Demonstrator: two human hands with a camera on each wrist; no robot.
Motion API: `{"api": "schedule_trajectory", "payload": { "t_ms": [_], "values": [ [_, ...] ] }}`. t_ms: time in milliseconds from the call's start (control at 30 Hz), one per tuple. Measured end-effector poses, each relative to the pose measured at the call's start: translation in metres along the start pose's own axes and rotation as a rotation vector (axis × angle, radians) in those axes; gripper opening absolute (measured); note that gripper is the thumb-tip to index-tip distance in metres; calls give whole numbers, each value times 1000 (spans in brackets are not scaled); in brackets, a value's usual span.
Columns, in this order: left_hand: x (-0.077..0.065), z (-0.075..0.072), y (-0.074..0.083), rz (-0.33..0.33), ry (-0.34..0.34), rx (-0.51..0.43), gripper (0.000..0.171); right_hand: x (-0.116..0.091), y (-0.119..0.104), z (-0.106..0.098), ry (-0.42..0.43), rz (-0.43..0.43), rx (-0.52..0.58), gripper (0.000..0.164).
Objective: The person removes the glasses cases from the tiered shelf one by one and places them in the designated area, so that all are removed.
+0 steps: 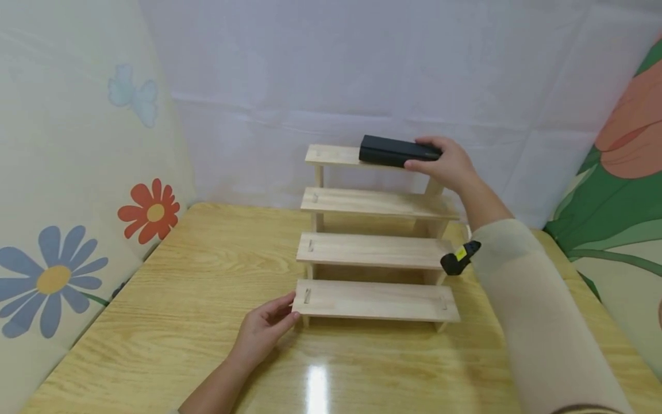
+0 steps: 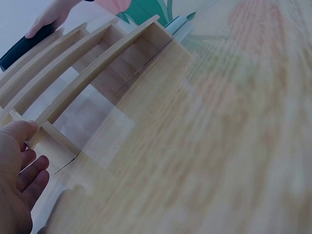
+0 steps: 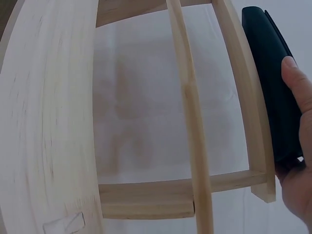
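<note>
A wooden stepped shelf [image 1: 377, 250] with several tiers stands on the table. On its top tier lies a long dark box-shaped case [image 1: 390, 150], toward the right end. My right hand [image 1: 446, 164] grips the right end of this case, thumb on the front side and fingers behind; the right wrist view shows the thumb along the case [image 3: 273, 83]. At the lowest tier's left end, my left hand [image 1: 264, 330] pinches the board's edge between thumb and fingers. In the left wrist view the thumb of the left hand [image 2: 17, 170] lies on the board's corner, the other fingers curled below.
The shelf stands on a wood-grain table [image 1: 222, 259]. Behind it hangs a white cloth backdrop [image 1: 336, 69]. Panels with painted flowers stand at the left [image 1: 77, 172] and right [image 1: 615, 167]. A black strap piece [image 1: 460, 257] hangs from the right sleeve.
</note>
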State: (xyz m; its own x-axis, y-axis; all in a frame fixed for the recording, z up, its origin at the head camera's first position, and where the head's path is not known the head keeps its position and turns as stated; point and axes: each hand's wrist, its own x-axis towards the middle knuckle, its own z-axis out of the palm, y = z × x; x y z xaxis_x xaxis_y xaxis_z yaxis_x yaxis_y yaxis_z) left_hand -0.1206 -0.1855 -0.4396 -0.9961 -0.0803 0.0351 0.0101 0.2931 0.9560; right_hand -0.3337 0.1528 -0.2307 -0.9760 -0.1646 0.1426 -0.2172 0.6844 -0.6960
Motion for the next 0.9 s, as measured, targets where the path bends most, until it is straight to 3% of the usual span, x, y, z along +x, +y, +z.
{"api": "schedule_trajectory", "payload": {
  "t_ms": [900],
  "values": [
    [2, -1, -1, 20, 6, -12, 39, -30, 12, -24, 60, -25, -16, 75]
  ]
}}
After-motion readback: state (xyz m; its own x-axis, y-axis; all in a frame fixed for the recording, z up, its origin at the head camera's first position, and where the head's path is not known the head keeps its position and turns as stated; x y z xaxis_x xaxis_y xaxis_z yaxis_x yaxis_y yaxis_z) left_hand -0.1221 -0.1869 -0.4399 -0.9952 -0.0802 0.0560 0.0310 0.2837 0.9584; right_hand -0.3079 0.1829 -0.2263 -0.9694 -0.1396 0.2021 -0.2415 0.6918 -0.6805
